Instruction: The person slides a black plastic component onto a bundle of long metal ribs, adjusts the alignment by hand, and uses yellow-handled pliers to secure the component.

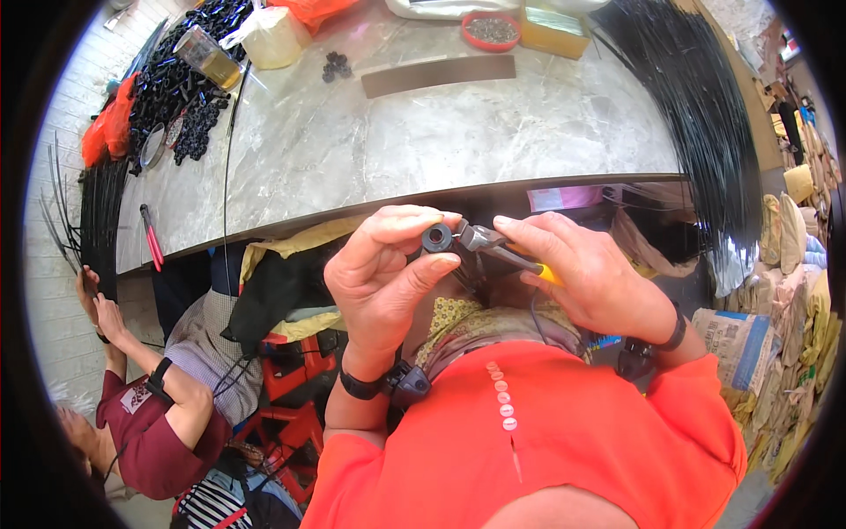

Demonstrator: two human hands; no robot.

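Observation:
My left hand (379, 273) pinches a small black ring-shaped part (436, 237) between thumb and fingertips, its round hole facing up. Closed around yellow-handled pliers (486, 242) is my right hand (586, 273). The metal jaws of the pliers are right beside the black part; whether they grip anything is too small to tell. Both hands are over my lap, just in front of the table's near edge. Some dark strands hang below the jaws, partly hidden by my hands.
On the grey marbled table (317, 150) lie a flat dark strip (439, 76), a red bowl of small bits (491, 32), red-handled pliers (152, 238) and a heap of black parts (189, 79). Long black strands (696, 106) drape over its right end. A co-worker (167, 414) sits at left.

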